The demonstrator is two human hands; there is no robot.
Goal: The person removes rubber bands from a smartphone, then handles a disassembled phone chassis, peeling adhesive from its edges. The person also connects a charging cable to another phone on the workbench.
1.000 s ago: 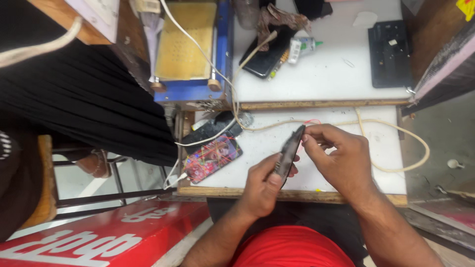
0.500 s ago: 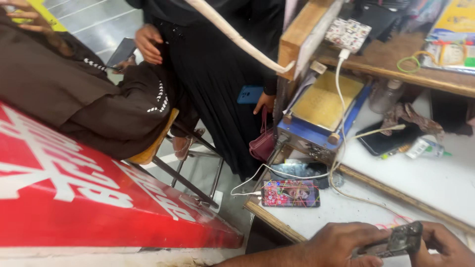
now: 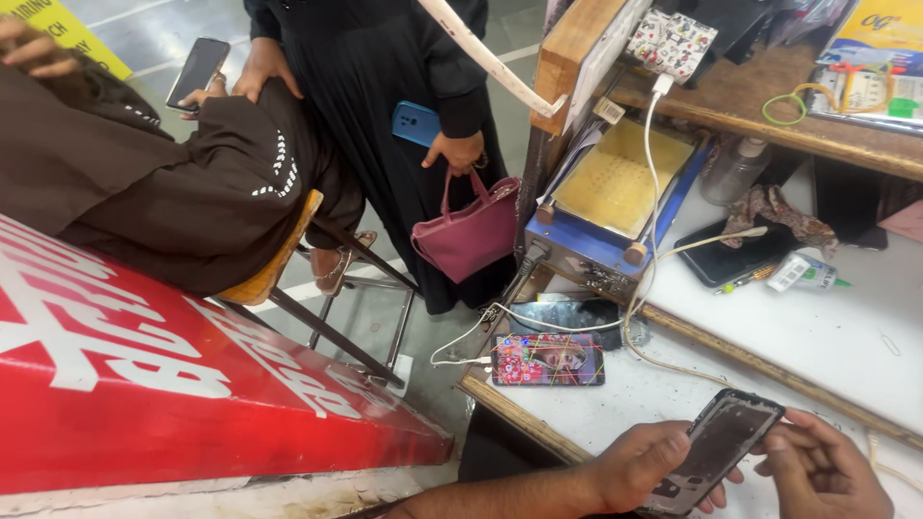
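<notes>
My left hand (image 3: 642, 463) grips a dark phone body (image 3: 723, 444) by its lower end and holds it flat over the white worktop (image 3: 827, 336), with its bare inner side up. My right hand (image 3: 825, 461) is at the phone's upper right edge, fingertips touching it. A phone with a colourful lit screen (image 3: 548, 359) lies on the worktop just left of my hands, with a white cable plugged into it.
A blue machine with a yellow plate (image 3: 610, 197) stands behind the lit phone, beside a black phone (image 3: 733, 255) and a small bottle (image 3: 803, 274). A red signboard (image 3: 163, 384) fills the lower left. A seated person and a standing person with a pink handbag (image 3: 469, 231) are close by.
The view has swung from the worktop to the left, toward the people and the signboard. The phone body now lies flat between both hands instead of edge-on.
</notes>
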